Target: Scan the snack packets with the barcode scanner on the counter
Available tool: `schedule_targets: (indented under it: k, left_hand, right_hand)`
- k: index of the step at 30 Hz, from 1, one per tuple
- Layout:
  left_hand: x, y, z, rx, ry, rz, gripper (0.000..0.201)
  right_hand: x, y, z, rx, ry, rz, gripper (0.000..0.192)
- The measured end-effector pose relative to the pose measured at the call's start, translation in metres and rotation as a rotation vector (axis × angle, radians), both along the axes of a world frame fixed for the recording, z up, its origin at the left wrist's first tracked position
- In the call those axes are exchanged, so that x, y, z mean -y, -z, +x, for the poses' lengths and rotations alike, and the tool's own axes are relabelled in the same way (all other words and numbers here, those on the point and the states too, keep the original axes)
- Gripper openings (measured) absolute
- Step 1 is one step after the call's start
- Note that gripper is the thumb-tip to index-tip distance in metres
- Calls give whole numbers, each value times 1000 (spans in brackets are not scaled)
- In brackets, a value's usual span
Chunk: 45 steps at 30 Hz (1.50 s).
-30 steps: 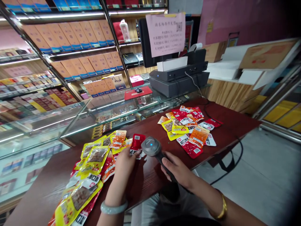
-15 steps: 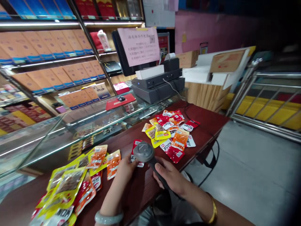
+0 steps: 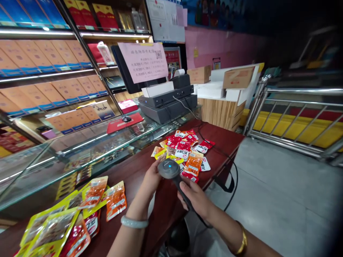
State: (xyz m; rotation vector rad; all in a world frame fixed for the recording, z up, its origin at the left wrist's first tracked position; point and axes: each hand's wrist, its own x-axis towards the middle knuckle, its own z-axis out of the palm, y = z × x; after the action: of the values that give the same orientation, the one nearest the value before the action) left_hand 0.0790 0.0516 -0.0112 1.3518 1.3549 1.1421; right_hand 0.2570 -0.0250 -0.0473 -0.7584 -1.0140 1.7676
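The right hand (image 3: 195, 199) grips a grey scanner (image 3: 169, 169) by its handle. The left hand (image 3: 152, 176) reaches beside the scanner head, its grip hidden. Past them, red, orange and yellow snack packets (image 3: 184, 151) lie on the table (image 3: 160, 210); their print is unreadable.

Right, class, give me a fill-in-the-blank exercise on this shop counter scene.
1. The right hand grips a barcode ____.
2. The left hand reaches toward the far pile of snack packets on the dark red ____.
3. The left wrist wears a pale ____.

Missing words: scanner; counter; bangle
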Motion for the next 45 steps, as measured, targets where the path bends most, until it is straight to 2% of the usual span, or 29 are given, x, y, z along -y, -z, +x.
schedule_targets:
  k: [2,7,9,11,15,19,21,24,26,28,32,35,41,45]
  left_hand:
    - [18,8,-22,-215,-22,38,73]
    - [83,24,-84,-1002,-260,71,66]
    - [103,30,-99,-1211,-313,20,71]
    - [116,35,-108,-1311,-327,-47,76]
    - [122,36,-113,-1252,-237,-87,74]
    - [123,24,-110,-1056,-122,-67,52]
    - [125,18,-109,-1065,-186,-62,44]
    - [126,13,-106,-1260,-358,-65,50]
    - [125,11,-106,-1368,-383,-112,49]
    - [122,10,-105,-1373,-347,-168,41]
    - [116,11,-104,-1121,-327,-248,35]
    - [114,16,-104,-929,-347,-237,30]
    - [112,25,-107,-812,-402,-139,28]
    - [106,28,-105,-696,-411,-111,30]
  right_hand:
    - [3,1,-1,15,-10,-24,62]
    - [9,3,-10,70,-107,-27,58]
    - [10,3,-15,121,-143,16,56]
    - [11,2,-21,156,-180,55,56]
    - [14,-1,-32,184,-236,84,61]
    - [17,-5,-37,234,-254,135,62]
    - [18,-6,-37,251,-256,141,63]
    - [18,-6,-36,254,-251,124,60]
    - [19,-6,-36,249,-255,110,58]
    - [20,-6,-36,246,-266,104,58]
    - [22,-6,-37,227,-286,94,62]
    - [22,-5,-38,194,-294,80,63]
    - [20,-1,-34,134,-339,77,61]
    - [18,-2,-28,101,-321,27,62]
